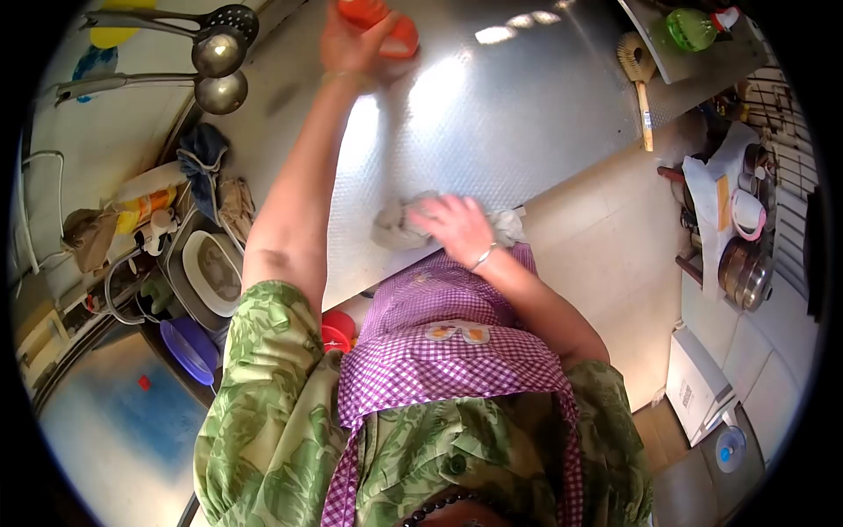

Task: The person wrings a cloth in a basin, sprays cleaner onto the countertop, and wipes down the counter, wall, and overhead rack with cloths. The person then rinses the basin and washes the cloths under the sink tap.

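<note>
My left hand [351, 44] reaches to the far edge of the view, closed round an orange-red object [399, 37]. Its upper end is cut off by the frame, so I cannot make out its kind. My right hand [457, 224], slightly blurred, is on a crumpled grey cloth [395, 227] near the front edge of the shiny metal counter [527, 114]. The fingers are over the cloth, which shows on both sides of the hand. Bright light reflects off the textured metal between my hands.
A wooden-handled brush [644, 88] and a green bottle [692, 31] are at the far right. Ladles [219, 53] hang at the upper left. A sink holds a white basin [212, 272], with a purple basin [189, 350] nearby. Pots [745, 274] stand at right.
</note>
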The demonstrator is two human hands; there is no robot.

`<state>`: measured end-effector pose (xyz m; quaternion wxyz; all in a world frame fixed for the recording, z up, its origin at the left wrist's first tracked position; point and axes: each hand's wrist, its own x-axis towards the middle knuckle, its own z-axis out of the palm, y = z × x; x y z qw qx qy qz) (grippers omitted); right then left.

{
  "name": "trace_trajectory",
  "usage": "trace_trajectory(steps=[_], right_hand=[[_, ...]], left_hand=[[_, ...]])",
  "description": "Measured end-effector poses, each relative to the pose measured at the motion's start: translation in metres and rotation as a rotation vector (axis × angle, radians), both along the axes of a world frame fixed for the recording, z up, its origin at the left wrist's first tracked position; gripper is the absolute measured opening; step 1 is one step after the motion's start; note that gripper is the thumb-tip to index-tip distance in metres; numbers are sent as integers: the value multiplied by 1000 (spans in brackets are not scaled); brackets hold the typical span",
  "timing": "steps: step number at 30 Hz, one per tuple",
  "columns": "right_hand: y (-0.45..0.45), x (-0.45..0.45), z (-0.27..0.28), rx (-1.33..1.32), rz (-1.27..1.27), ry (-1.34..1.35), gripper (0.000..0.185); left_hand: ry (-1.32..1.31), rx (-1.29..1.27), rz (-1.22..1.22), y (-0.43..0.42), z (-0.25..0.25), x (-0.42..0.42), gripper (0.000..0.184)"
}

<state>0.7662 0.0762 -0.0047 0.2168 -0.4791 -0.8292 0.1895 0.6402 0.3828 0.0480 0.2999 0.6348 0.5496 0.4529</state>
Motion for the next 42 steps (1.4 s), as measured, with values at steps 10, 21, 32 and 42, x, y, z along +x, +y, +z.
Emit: trace_trajectory(steps=[10, 21, 32, 42], right_hand=[[66, 115, 27, -192, -631, -55, 58], [167, -162, 10, -83, 73, -41, 52], [-9, -45, 5, 46, 334, -113, 49], [94, 184, 28, 114, -767, -296, 46]], left_hand=[[986, -215, -228, -238, -50, -115, 76], [441, -277, 68, -381, -16, -157, 14], [-202, -433, 457, -383, -27, -202, 17], [-181, -475, 288, -363, -15, -188, 16]])
